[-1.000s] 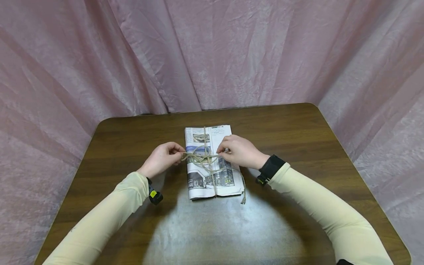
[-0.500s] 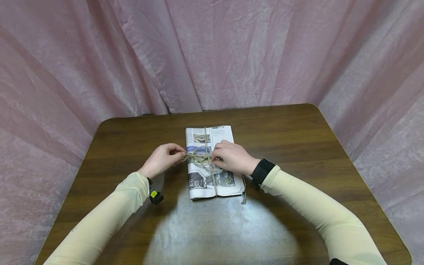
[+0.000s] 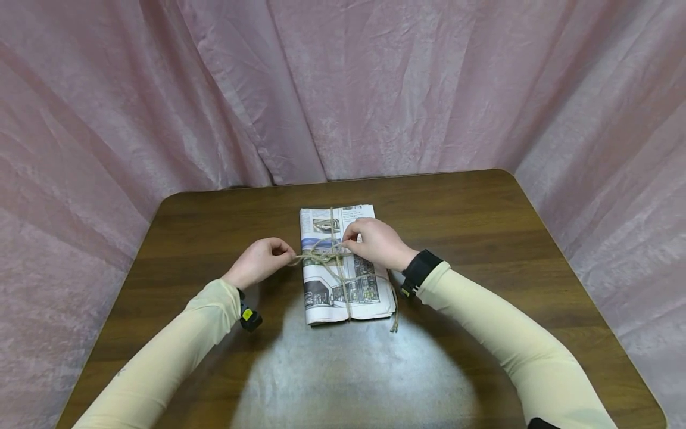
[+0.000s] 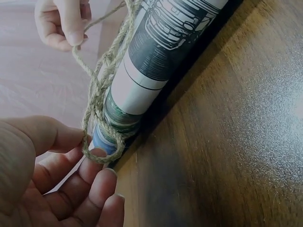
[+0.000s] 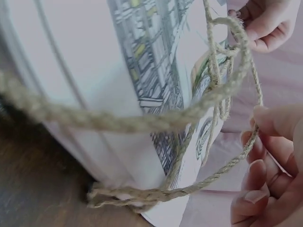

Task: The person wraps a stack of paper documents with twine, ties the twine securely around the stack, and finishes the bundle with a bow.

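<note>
A folded newspaper bundle lies on the table, with jute twine running lengthwise and across it. Several loops and a knot gather near its middle. At the bundle's left edge, my left hand pinches a twine loop between thumb and forefinger; the left wrist view shows this loop close up. Above the newspaper's right half, my right hand pinches a strand between thumb and fingertip. That strand curves down toward the bundle's edge in the right wrist view. The twine's exact path through the knot is hard to tell.
The brown wooden table has rounded far corners. Pink curtains hang behind and along both sides. A twine end dangles off the bundle's lower right corner. Both wrists wear black bands with small devices.
My right hand has gone from the strand's right side in toward the knot, dipped, then risen slightly with a strand pinched. My left hand has drawn a little left and down, pulling its loop outward.
</note>
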Demonstrator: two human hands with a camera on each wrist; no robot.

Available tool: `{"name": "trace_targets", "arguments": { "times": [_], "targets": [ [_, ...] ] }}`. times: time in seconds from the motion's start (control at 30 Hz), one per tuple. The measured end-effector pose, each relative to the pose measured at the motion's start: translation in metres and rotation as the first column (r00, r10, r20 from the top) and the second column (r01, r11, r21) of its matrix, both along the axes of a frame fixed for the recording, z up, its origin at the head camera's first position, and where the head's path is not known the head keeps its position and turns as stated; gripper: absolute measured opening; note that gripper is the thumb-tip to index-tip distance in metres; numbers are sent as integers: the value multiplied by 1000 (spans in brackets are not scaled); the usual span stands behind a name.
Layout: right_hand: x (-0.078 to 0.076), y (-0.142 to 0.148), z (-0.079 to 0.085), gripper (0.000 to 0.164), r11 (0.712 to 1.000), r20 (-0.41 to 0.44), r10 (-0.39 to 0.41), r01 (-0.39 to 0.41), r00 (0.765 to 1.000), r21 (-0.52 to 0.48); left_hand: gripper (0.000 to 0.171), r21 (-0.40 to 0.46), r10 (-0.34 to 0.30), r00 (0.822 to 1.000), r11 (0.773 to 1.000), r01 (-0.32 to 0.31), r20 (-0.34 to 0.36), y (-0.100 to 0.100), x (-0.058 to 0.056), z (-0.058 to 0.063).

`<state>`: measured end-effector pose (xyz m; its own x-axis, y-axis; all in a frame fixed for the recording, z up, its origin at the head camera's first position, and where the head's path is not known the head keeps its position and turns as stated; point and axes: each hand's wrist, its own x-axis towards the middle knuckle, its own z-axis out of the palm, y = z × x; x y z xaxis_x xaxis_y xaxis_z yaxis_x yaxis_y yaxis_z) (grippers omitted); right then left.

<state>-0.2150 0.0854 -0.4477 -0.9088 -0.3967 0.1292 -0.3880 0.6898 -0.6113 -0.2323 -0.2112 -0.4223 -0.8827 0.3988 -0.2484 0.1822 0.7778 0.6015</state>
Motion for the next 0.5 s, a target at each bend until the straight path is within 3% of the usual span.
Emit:
{"name": "trace_targets", "arguments": {
  "times": [0.2, 0.5],
  "targets": [
    [-5, -5, 1, 12, 996, 118, -39, 48, 992, -69, 19, 9, -1, 1000, 1000, 1, 7, -1, 0, 0],
    [-15, -13, -1, 25, 993, 259, -66, 89, 964, -80, 20, 25, -4, 1000, 1000, 3, 23, 0, 4, 3]
  ]
}}
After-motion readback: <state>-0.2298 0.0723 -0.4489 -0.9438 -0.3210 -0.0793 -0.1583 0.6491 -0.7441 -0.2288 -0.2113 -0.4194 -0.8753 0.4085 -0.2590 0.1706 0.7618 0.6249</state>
